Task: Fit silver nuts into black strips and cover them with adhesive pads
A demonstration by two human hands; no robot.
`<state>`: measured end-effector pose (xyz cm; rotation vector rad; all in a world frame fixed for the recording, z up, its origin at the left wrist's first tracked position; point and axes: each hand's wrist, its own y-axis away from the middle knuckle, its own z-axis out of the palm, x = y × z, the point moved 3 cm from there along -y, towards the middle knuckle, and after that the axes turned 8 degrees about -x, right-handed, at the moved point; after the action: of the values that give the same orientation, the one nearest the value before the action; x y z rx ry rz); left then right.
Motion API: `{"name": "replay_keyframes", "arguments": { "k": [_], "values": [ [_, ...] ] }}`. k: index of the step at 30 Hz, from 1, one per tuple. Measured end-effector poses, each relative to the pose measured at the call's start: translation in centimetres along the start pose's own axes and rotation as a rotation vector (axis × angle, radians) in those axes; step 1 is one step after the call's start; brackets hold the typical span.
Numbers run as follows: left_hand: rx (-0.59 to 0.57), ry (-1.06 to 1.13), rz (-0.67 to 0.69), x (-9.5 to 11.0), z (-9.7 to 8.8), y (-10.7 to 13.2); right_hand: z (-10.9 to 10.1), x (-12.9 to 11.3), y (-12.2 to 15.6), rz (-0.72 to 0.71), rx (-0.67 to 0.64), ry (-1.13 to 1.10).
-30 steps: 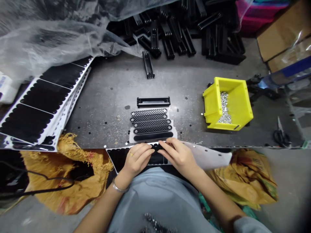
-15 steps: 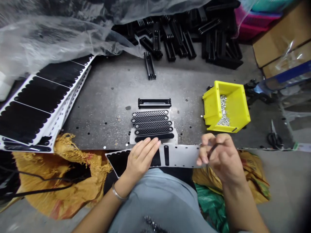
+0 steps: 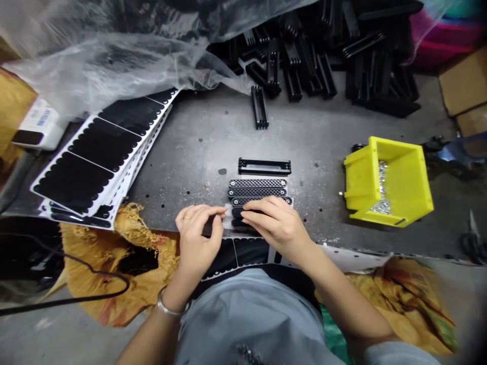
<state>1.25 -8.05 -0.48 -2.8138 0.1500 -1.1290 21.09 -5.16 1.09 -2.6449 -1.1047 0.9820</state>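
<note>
The black strip [image 3: 236, 213] is narrow, matte and round-ended. It lies at lower centre of the frame on the grey table [image 3: 198, 147], nearest of a stack of cross-hatched strips [image 3: 257, 183]. Its long axis runs left to right across the frame. The right hand [image 3: 277, 228] lies open, fingers flat on it. The left hand [image 3: 198, 235] has thumb and fingertips drawn together at its left end; whether they grip it cannot be told.

The table [image 3: 198, 147] is dull grey metal, scuffed and speckled. The strips [image 3: 257, 183] are matt black plastic with a cross-hatched face. The bin [image 3: 409, 185] is smooth, glossy yellow plastic and holds shiny metal screws [image 3: 380, 190]. The clear plastic film [image 3: 114, 61] is crinkled and gleaming. The yellow sack [image 3: 125, 284] is a rough, frayed weave.
</note>
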Motion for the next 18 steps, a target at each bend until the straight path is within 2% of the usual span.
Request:
{"name": "replay_keyframes", "arguments": {
  "k": [3,5,10,14,18],
  "values": [
    [-0.143,0.116,-0.114,-0.7,0.3,-1.0,0.4,0.1,-0.5,0.002,-0.037,0.003],
    [-0.19,0.187,-0.145,-0.7,0.6,-1.5,0.5,0.1,-0.5,0.007,-0.045,-0.014],
    [-0.177,0.213,-0.175,-0.8,1.1,-2.2,0.5,-0.1,-0.8,0.017,-0.05,0.01],
    [-0.186,0.203,-0.184,-1.1,1.4,-2.4,-1.2,0.7,0.1,0.08,-0.113,0.03],
    [-0.192,0.202,-0.184,-1.2,1.4,-2.5,-3.7,2.9,2.4,0.291,-0.098,-0.199]
  ]
}}
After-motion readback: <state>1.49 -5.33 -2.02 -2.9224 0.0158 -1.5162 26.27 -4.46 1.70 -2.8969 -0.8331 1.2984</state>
